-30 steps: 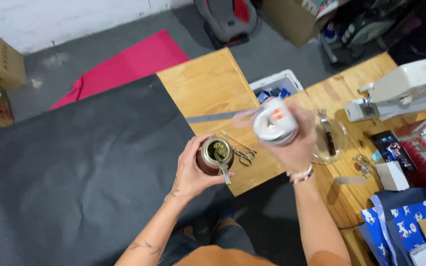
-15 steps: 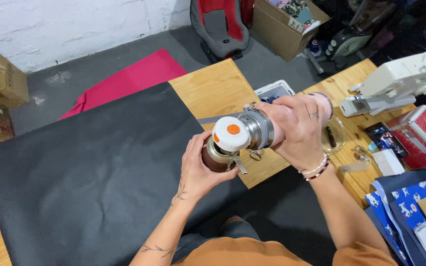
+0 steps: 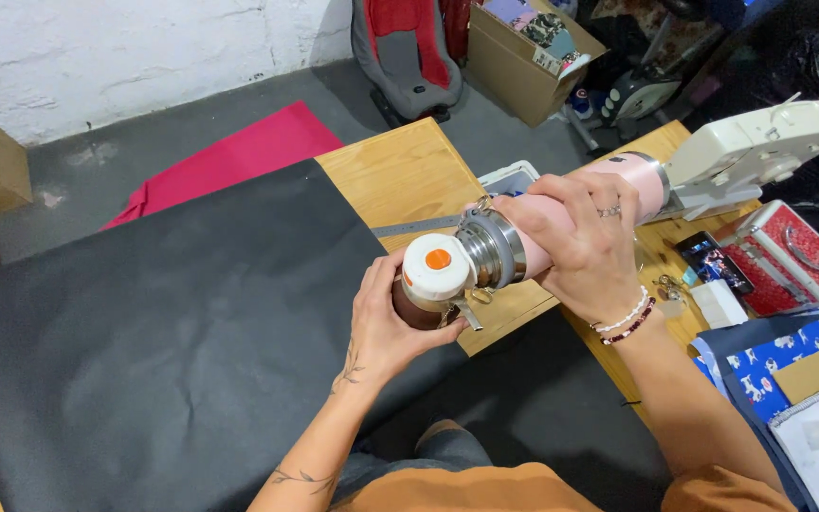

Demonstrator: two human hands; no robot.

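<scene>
My right hand (image 3: 588, 245) grips a pink thermos (image 3: 561, 223) by its body and holds it tipped almost level, its white cap with an orange button (image 3: 435, 266) pointing left and down. Directly under that cap sits a small brown round cup (image 3: 416, 308), held in my left hand (image 3: 386, 322) above the table's front edge. A metal straw juts from the cup near the thermos's steel collar (image 3: 492, 248). The cup's contents are hidden by the cap.
A large black sheet (image 3: 163, 332) covers the wooden table (image 3: 409, 175), with red fabric (image 3: 239, 156) beyond. A steel ruler (image 3: 414, 227), white sewing machine (image 3: 760, 152), red case (image 3: 789, 256), phone and blue patterned cloth (image 3: 779, 346) lie to the right.
My right hand has tilted the thermos from nearly upright down to almost level, bringing its cap over the cup. The cup's open top, seen before, is now covered.
</scene>
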